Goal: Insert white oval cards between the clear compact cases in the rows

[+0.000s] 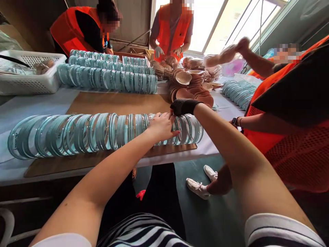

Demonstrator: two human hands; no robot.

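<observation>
Discs (101,132) on edge along cardboard (64,165), apparently keeping rims reachable; left hand (161,126) spread across tops, likely steadying; right hand (182,106) beside it, grasp cannot be told

No readable text; just faint marks, too small to read, on the leftmost glass disc (15,139), below the white basket (28,84).

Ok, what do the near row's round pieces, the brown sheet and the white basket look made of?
Round pieces: probably glass, possibly clear plastic; glossy, see-through, bluish-green edges. Brown sheet: likely cardboard, matte, plain brown. White basket: seemingly plastic, smooth, with perforated walls.
</observation>
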